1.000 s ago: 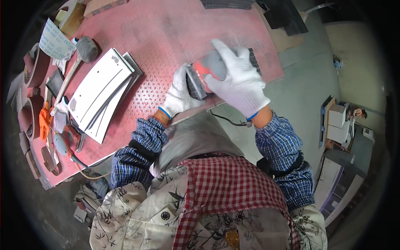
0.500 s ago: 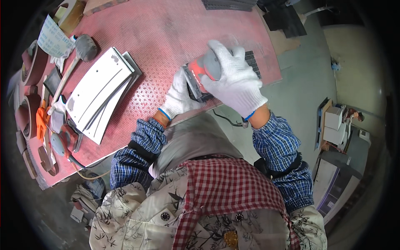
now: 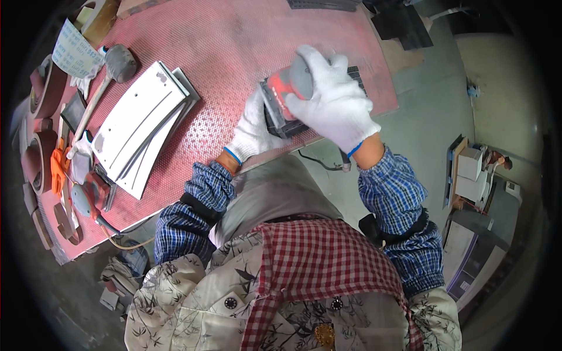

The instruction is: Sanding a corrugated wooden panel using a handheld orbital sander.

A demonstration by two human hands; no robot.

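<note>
My right hand point(image 3: 338, 102), in a white knit glove, wraps over the top of a red and grey power sander point(image 3: 282, 86). The sander's flat base rests on a dark slotted panel point(image 3: 294, 129), covering much of it. Beyond my right fingers the panel's far right end shows again. My left hand point(image 3: 253, 130), gloved the same way, is closed at the panel's left end, just beside the sander. Its fingertips are partly hidden.
Under the work is a table with a red textured mat point(image 3: 228, 35). To the left lie a stack of white curved panels point(image 3: 140, 114), a rubber mallet point(image 3: 121, 64), abrasive rolls point(image 3: 44, 155), an orange glove point(image 3: 57, 169) and a second sander point(image 3: 88, 196). Dark panels point(image 3: 322, 4) lie at the far edge.
My right hand and the sander have shifted slightly away from me and a little to the right over the panel. My left hand stays at the panel's left end.
</note>
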